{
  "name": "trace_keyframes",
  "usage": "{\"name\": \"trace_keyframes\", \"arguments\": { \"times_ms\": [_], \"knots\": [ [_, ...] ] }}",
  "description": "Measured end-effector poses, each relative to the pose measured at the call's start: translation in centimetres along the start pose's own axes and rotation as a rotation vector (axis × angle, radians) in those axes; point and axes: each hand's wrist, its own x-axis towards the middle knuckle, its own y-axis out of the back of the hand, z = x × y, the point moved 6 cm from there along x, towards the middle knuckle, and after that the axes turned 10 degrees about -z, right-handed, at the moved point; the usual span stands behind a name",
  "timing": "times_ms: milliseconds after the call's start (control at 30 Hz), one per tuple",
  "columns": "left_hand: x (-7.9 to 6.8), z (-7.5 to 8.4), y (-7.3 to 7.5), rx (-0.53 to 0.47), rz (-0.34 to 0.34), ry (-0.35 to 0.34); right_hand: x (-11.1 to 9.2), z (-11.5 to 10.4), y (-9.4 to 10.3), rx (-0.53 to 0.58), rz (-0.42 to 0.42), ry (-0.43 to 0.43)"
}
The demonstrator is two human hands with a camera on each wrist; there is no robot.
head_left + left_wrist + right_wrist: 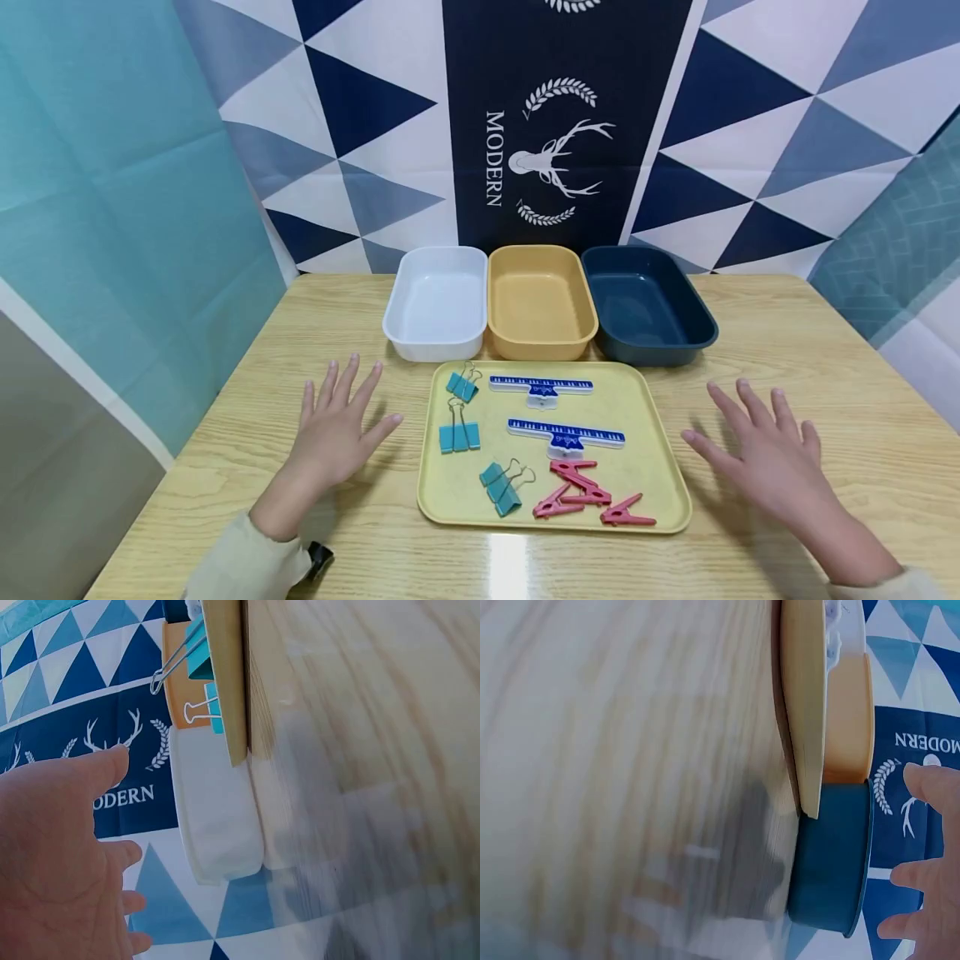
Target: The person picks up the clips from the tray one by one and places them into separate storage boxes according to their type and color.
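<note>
My left hand (333, 437) is held off the left side of a yellow tray (648, 454), its fingers spread and holding nothing. On the right, my other hand (780, 467) is likewise spread, apart from the tray. Three teal binder clips (459, 437) lie along the tray's left part, their wire handles up. Two blue-and-white long-jawed clips (566, 435) with a piano-key pattern sit in the middle. Several pink clothespins (621, 514) lie at the front right, some overlapping. In the left wrist view, binder clips (215, 709) show past the tray edge.
Behind the tray stand a white bin (437, 346), a tan bin (543, 343) and a navy bin (652, 354), side by side, with nothing visible inside. A patterned cloth (375, 108) hangs behind the wooden table (360, 554).
</note>
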Motion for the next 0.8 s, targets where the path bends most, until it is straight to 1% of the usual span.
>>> {"name": "trace_keyframes", "arguments": {
  "times_ms": [233, 500, 800],
  "knots": [
    [0.2, 0.3, 0.0, -0.002, 0.003, -0.009, 0.0, -0.9, 0.0, 0.003, -0.004, 0.015],
    [0.4, 0.5, -0.2, -0.005, -0.002, -0.023, 0.1, -2.8, 0.3, 0.013, 0.018, 0.053],
    [0.8, 0.7, -0.5, -0.003, -0.017, -0.035, 0.7, -4.4, -0.2, 0.015, -0.017, 0.059]
  ]
}}
